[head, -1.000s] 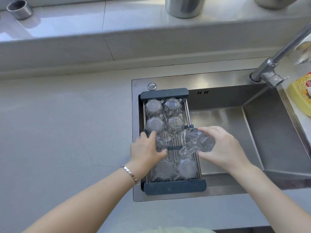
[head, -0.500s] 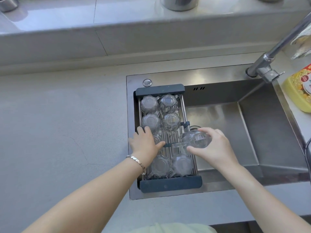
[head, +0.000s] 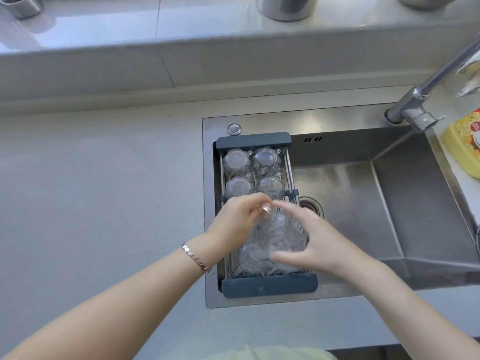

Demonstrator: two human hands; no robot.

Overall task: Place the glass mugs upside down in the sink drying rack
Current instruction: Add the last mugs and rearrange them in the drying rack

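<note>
Fingers of the right hand [head: 319,245] curl around a blurred glass mug [head: 285,235] over the drying rack [head: 268,285]; left hand [head: 237,222] fingers pinch its 11 o'clock side. Four inverted mugs [head: 237,162] fill the rack's 12 o'clock end, another [head: 253,257] sits at 6 o'clock, all within the sink [head: 389,203].

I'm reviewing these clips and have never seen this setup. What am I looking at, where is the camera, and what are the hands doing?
No machine here: a person's two bare hands, filmed by one wide-angle camera worn on the head, looking down. A dark-framed wire drying rack spans the left of a stainless steel sink. Four clear glass mugs stand upside down at its far end, and at least one more at the near end. The left hand, with a bracelet, and the right hand meet around a blurred clear glass mug over the rack's middle. A yellow bottle sits right of the sink.
</note>
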